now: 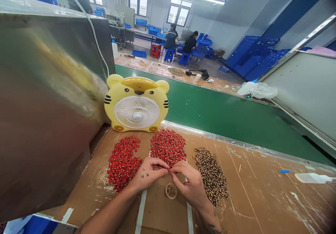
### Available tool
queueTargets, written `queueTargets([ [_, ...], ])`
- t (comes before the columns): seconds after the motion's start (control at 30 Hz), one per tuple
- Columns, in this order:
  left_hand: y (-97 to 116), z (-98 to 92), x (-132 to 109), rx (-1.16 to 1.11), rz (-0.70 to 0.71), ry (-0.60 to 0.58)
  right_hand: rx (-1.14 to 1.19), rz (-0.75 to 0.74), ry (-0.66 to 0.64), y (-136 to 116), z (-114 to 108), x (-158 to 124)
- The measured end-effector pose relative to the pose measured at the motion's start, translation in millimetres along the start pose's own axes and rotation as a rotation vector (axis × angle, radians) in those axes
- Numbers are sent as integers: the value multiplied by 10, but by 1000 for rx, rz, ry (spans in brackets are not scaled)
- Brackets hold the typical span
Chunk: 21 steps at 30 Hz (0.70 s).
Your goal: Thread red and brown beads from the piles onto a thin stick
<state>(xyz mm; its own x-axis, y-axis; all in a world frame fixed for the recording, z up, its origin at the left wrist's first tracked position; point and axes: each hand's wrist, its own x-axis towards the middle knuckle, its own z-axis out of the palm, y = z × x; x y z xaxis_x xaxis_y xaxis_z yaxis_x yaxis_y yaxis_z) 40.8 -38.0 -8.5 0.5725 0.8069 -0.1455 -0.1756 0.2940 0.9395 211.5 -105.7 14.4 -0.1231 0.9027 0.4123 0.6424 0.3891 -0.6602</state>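
Note:
My left hand (pixel 151 173) is closed in a pinch, with a tiny red piece (pixel 168 170) at its fingertips. Right beside it, my right hand (pixel 189 182) pinches at the same spot; whatever lies between its fingers is too small to make out. Just beyond the fingertips is a heap of small red pieces with pale tips (pixel 168 144). A second red heap (pixel 122 164) lies left of my left hand. To the right of my right hand spreads a pile of small black-and-gold pieces (pixel 211 174). Below the hands stands a small clear round cup (pixel 170 191).
A yellow animal-shaped fan (pixel 136 104) stands behind the heaps, beside a large metal housing (pixel 52 104). Beyond runs a green belt (pixel 223 118). A white squeeze bottle (pixel 312 178) lies at right, and a plastic bag (pixel 258 89) on the far ledge. People sit in the background.

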Motion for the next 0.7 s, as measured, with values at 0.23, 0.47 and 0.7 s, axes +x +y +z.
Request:
queueTargets([
  [0.23, -52, -21, 23, -52, -40, 17, 18, -6, 44, -34, 35, 1],
  [0.47, -16, -8, 12, -11, 24, 60, 187, 204, 80, 16, 48, -26],
  [0.7, -26, -10, -14, 39, 72, 81, 254, 302, 63, 12, 26, -8],
])
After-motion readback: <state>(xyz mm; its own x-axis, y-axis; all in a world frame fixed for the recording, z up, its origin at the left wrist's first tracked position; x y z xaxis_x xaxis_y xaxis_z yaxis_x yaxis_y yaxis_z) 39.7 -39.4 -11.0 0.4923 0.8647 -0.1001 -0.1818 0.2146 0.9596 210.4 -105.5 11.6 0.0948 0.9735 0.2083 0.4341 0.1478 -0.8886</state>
